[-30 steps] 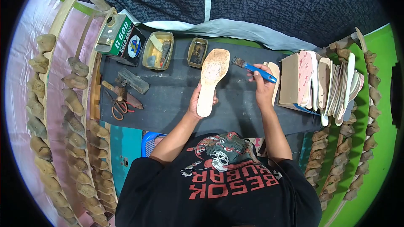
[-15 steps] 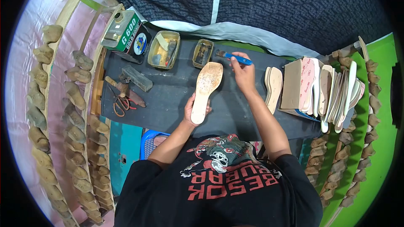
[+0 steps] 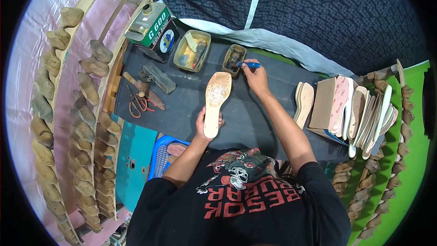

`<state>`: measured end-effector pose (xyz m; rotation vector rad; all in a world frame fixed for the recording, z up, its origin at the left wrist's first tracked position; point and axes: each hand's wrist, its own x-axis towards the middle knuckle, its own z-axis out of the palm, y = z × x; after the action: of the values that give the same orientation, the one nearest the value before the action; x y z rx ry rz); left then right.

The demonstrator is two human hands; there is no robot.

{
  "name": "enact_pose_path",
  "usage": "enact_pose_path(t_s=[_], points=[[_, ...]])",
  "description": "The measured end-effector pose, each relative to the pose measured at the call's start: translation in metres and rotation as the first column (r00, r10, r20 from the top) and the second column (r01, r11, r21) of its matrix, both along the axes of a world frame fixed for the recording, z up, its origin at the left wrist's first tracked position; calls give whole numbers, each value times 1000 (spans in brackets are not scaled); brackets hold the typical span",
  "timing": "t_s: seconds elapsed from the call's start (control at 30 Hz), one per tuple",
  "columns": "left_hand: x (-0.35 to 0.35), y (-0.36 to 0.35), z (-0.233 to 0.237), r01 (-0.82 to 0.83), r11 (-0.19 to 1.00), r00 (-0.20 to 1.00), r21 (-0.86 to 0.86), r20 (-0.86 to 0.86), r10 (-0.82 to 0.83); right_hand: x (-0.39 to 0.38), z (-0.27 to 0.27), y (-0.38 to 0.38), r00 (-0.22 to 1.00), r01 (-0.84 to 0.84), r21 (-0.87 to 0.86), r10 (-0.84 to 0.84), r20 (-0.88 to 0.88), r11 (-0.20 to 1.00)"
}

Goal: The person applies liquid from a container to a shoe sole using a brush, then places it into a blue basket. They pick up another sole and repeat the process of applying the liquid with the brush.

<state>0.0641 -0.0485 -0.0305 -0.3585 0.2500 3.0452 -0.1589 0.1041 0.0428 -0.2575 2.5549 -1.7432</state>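
My left hand (image 3: 203, 125) grips the narrow end of a pale shoe insole (image 3: 218, 93), its broad end pointing away from me. The insole's broad part looks mottled brown and shiny, while the narrow end is plain. In my right hand (image 3: 256, 76) is a brush with a blue handle (image 3: 251, 64). Its bristle end reaches into a small container (image 3: 233, 51) with dark, crusted insides; the bristles are hard to make out against the contents.
A green G 600 can (image 3: 154, 32) and a larger tub (image 3: 207, 41) stand at the back left. Nearby lie a stone block (image 3: 159, 78), a hammer (image 3: 136, 84) and scissors (image 3: 135, 105). Insoles (image 3: 303, 102) and a cardboard box (image 3: 324, 102) sit right. Shoe lasts (image 3: 84, 130) line side racks.
My right hand has brought the brush left into the small container; before, it was held in the air beside it. The camera view has shifted, and the insole stays in my left hand.
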Motion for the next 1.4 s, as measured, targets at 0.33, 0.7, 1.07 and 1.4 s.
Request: enact_pose_path(t_s=[0.33,0.7,1.07,1.4], points=[[-25,-5,15,-64,995,997,-71,-49,61,-5,14,4,996,-23,5,23,-85,1000],[-68,-5,35,-94,925,995,-368,-5,100,22,51,31,987,-43,-394,99,125,918],[-94,22,58,-8,934,993,-358,-116,-35,83,73,56,988,-136,-201,149,49,970],[-88,33,56,47,951,994,-306,-80,-75,89,73,61,998,-56,-219,47,-45,974]])
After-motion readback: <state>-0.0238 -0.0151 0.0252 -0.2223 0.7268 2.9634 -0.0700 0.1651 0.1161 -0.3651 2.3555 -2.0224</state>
